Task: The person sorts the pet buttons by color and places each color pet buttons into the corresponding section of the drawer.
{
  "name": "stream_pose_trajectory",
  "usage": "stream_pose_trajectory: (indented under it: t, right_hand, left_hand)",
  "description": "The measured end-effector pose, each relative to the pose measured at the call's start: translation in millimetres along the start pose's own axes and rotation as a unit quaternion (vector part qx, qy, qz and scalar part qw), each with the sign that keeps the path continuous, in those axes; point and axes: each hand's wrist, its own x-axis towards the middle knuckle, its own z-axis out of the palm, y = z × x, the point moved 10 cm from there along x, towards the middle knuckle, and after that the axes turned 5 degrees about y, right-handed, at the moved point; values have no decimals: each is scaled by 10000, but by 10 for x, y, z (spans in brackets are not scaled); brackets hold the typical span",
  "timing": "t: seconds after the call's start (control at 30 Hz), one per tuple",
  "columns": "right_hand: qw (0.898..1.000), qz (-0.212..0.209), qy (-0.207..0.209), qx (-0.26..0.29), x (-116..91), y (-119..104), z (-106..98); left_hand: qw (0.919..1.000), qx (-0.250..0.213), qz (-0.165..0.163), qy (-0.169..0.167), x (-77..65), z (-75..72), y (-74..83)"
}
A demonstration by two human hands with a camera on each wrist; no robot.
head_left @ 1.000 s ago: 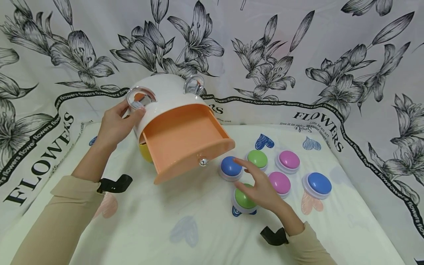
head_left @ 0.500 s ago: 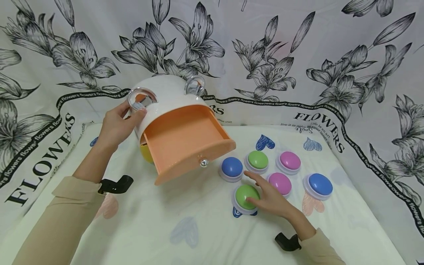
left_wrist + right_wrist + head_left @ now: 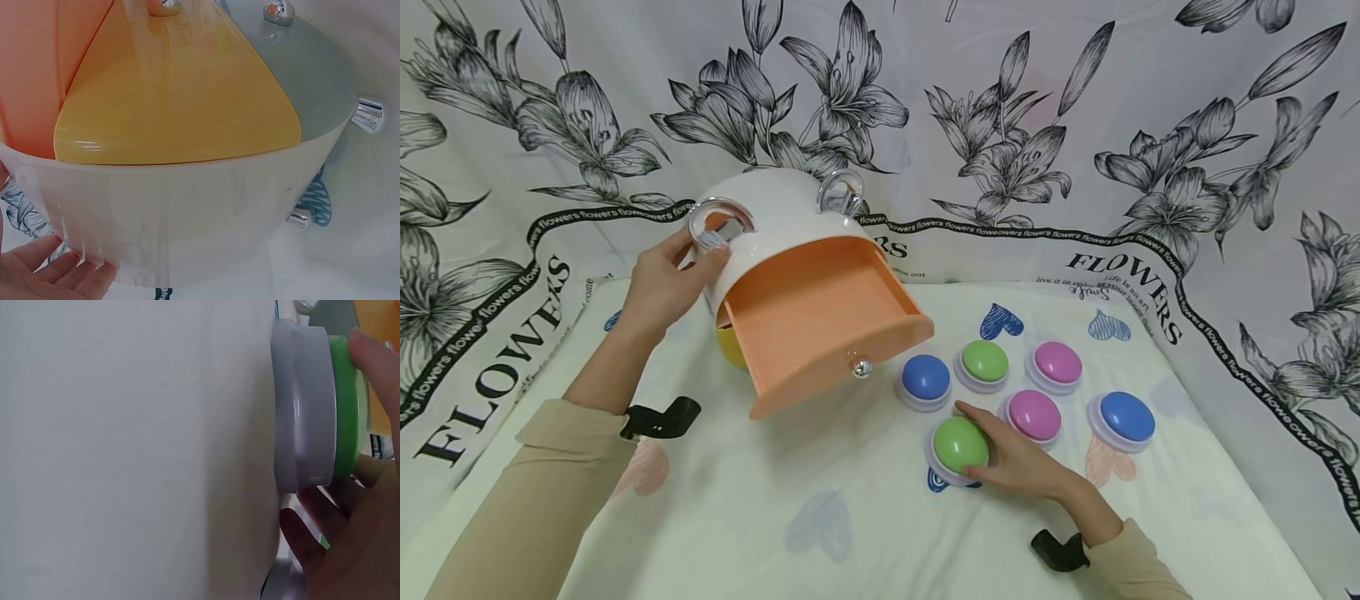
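Observation:
A rounded white drawer box (image 3: 775, 196) stands at left centre in the head view. Its orange drawer (image 3: 820, 312) is pulled out, showing a small chrome knob. My left hand (image 3: 666, 283) holds the box's left side by a chrome ring (image 3: 721, 221). In the left wrist view, the fingertips (image 3: 103, 275) lie against the white wall below a yellow drawer (image 3: 178, 100) and a grey-green one (image 3: 300, 69). My right hand (image 3: 1015, 450) grips a green push button (image 3: 958, 446) from its right side, thumb and fingers around the dome. The button sits on the cloth.
Several more push buttons lie close by: a blue one (image 3: 925, 377), a green one (image 3: 985, 361), a pink one (image 3: 1057, 362), another pink one (image 3: 1034, 415) and a blue one (image 3: 1126, 417). A heart-print cloth (image 3: 737, 517) covers the surface. A flower-print curtain (image 3: 910, 75) hangs behind.
My right hand has moved down and to the right, from above the blue and green buttons to the near green button, and its fingers have closed around it. The left hand stays put.

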Motion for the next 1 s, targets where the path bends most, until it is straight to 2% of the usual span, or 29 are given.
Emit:
stream_pose_trajectory:
  t: [0.17, 0.5, 1.0]
  right_hand:
    - [9998, -95, -61, -147, 0, -20, 22]
    - [9999, 131, -40, -92, 5, 2, 21]
    - [9991, 346, 236, -87, 10, 15, -40]
  left_hand:
    - [10000, 45, -18, 29, 2, 0, -6]
    - [10000, 43, 12, 42, 5, -2, 1]
    - [10000, -2, 56, -25, 0, 0, 16]
